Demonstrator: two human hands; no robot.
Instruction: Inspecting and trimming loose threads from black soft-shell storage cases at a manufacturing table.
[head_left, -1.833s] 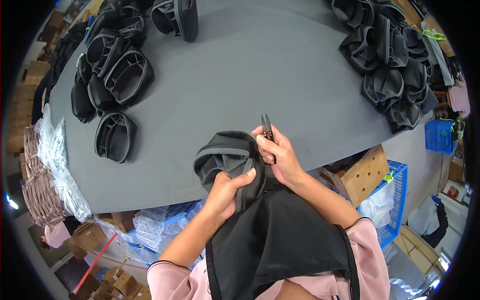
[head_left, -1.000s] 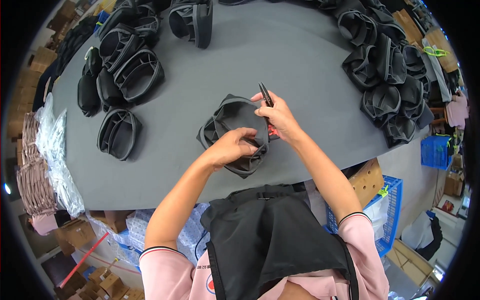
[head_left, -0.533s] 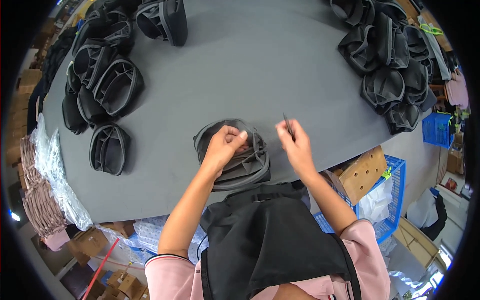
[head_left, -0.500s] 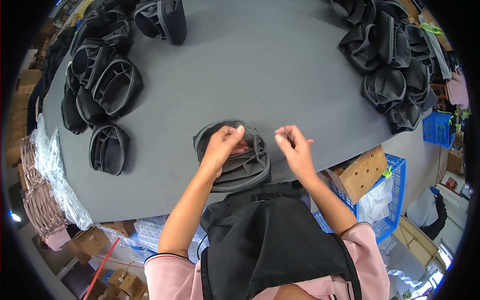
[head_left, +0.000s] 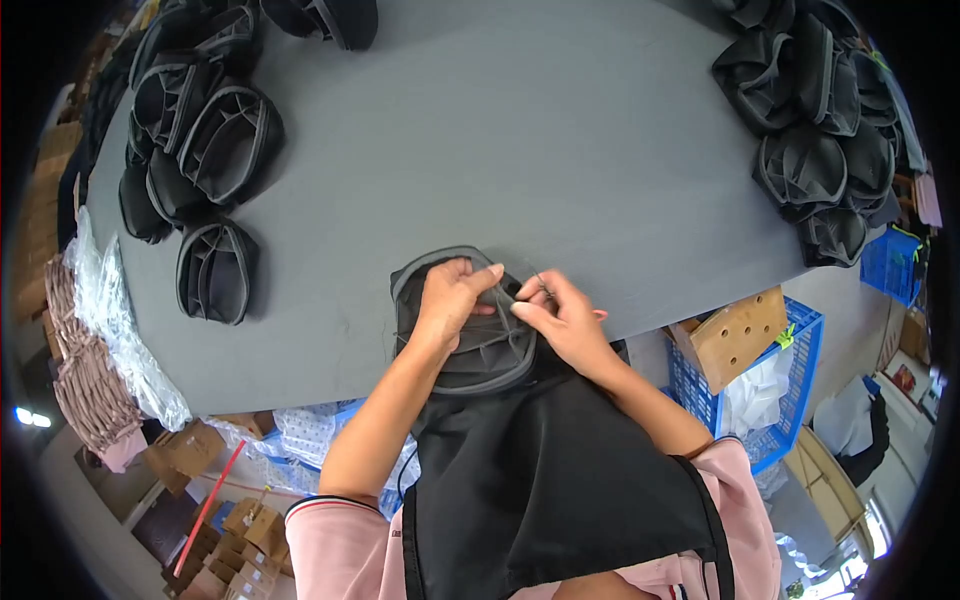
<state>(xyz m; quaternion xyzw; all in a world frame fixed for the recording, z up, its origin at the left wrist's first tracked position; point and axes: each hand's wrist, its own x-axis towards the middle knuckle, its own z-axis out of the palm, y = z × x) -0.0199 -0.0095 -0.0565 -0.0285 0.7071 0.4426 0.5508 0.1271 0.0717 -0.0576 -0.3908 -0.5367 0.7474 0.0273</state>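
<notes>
A black open pouch point(head_left: 487, 362) with a grey-edged rim and inner dividers lies at the near edge of the table, against my apron. My left hand point(head_left: 450, 305) reaches over it from the left, with fingers bent inside the opening and thumb raised, closed on the pouch's inner fabric near the right rim. My right hand point(head_left: 565, 322) is at the pouch's right rim, thumb and fingers pinched together. A small dark thing shows between its fingers, too small to name, and a bit of red sticks out beside the little finger.
Similar black pouches point(head_left: 232, 143) are heaped on the left of the grey table point(head_left: 500, 150), more pouches point(head_left: 800, 165) at the far right. A blue crate point(head_left: 797, 400) with a wooden block point(head_left: 737, 338) stands beyond the right edge. Clear plastic wrap point(head_left: 130, 345) hangs at the left edge.
My right hand has moved left, from beside the pouch to its right rim. My left hand stays in the opening. The view has shifted slightly, so the pouches at the top sit higher.
</notes>
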